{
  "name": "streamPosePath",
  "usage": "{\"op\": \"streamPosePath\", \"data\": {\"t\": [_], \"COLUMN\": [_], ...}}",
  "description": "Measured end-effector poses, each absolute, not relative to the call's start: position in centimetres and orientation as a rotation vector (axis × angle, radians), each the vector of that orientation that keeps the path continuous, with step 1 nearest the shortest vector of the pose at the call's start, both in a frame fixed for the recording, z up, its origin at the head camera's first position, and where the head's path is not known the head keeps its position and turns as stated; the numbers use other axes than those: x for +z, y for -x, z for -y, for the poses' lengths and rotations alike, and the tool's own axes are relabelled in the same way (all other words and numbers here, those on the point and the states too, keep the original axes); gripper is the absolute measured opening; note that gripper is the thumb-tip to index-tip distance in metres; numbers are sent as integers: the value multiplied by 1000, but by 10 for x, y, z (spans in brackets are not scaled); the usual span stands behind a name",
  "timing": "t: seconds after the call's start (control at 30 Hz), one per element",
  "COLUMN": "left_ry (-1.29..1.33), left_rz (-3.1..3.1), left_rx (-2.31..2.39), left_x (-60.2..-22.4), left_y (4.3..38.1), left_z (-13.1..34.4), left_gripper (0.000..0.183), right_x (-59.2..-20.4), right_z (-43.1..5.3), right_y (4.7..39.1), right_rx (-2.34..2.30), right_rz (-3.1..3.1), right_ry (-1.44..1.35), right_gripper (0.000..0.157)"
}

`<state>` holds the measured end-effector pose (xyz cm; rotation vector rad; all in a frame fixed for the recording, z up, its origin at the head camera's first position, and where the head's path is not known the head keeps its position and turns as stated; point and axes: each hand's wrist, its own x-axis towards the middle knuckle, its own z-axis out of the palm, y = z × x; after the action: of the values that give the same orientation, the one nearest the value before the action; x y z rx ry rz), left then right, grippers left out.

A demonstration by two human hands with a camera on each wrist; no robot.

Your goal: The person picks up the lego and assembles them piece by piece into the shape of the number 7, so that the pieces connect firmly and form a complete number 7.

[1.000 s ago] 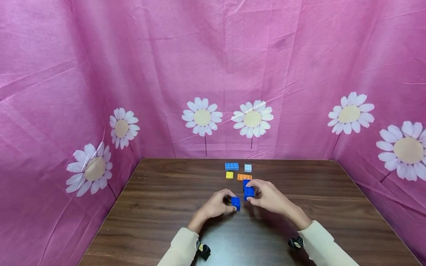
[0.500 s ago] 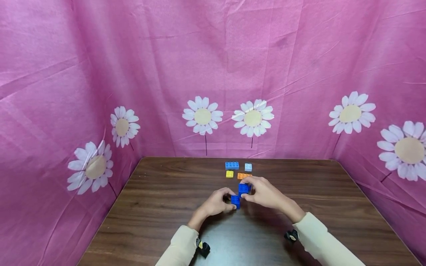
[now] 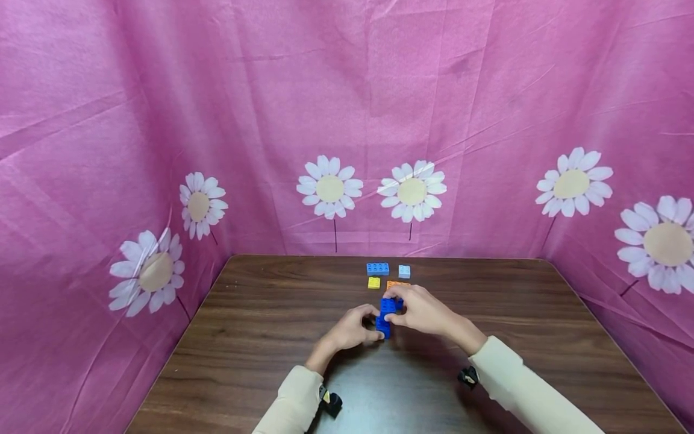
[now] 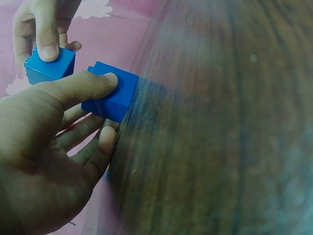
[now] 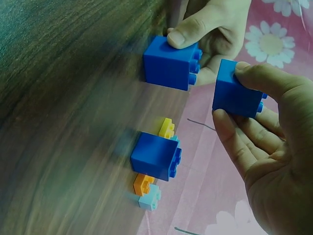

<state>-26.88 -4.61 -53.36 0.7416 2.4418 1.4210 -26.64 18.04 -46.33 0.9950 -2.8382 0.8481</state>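
The right hand (image 3: 422, 310) has carried its studded blue plastic block (image 5: 235, 95) leftward – it now hangs above the bench (image 3: 244, 337), near but apart from the square blue block (image 4: 122, 90) the left hand (image 3: 349, 328) holds there, so the two look closer to meeting. Each hand's thumb and fingers pinch its block. The head view mostly hides a third blue block (image 5: 152, 157) and part of an orange brick (image 3: 398, 283).

The first brick (image 5: 166, 68) stands on the table (image 3: 260, 325), held from its left by a person's left hand (image 3: 349, 328). Just above the first brick, apart, is a second brick (image 5: 234, 93) in the right hand (image 3: 425, 310). Behind the first brick, to the right: a third brick (image 5: 151, 156). Farther behind: four bricks (image 3: 378, 269) in two rows. Farthest behind: a curtain (image 3: 347, 90).
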Motion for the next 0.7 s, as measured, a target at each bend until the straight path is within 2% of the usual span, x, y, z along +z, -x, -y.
{"op": "streamPosePath", "data": {"t": [0.7], "left_ry": [-782], "left_rz": [-2455], "left_rx": [1425], "left_x": [-535], "left_y": [270], "left_z": [46], "left_gripper": [23], "right_x": [-475], "right_z": [-172], "right_y": [264], "right_rx": [804], "right_rz": [2853], "right_ry": [-1030], "right_gripper": [28]}}
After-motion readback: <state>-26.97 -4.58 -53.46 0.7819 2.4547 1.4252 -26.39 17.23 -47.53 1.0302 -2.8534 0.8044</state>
